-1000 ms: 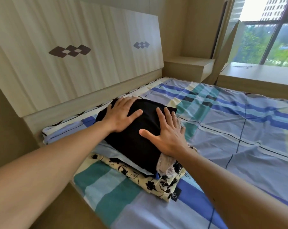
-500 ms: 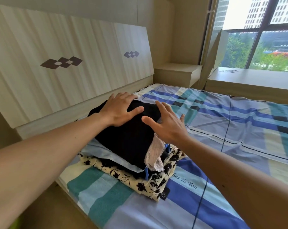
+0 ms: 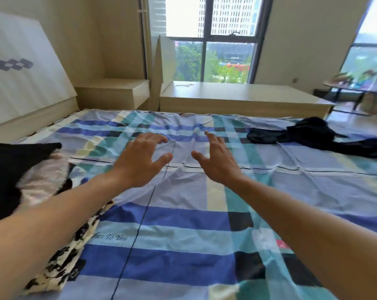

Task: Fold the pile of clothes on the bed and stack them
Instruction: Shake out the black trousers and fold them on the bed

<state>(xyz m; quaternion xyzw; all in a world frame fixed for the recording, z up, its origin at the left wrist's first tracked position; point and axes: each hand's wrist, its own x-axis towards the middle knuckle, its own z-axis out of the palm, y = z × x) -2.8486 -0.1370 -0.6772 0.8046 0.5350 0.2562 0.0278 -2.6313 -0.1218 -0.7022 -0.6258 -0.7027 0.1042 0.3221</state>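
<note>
Both hands, left [image 3: 137, 161] and right [image 3: 219, 161], hover empty with fingers loosely spread over the checked bedsheet [image 3: 183, 224], between the folded stack [image 3: 14, 176] at left and a crumpled black garment [image 3: 313, 135] far right.

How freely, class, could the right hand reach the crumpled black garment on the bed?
Probably yes: the right hand is open, holding nothing, and only bedsheet lies between it and the crumpled black garment, though reaching it may need a lean.

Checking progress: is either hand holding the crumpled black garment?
No, the left hand and right hand hover empty; the crumpled black garment lies apart.
</note>
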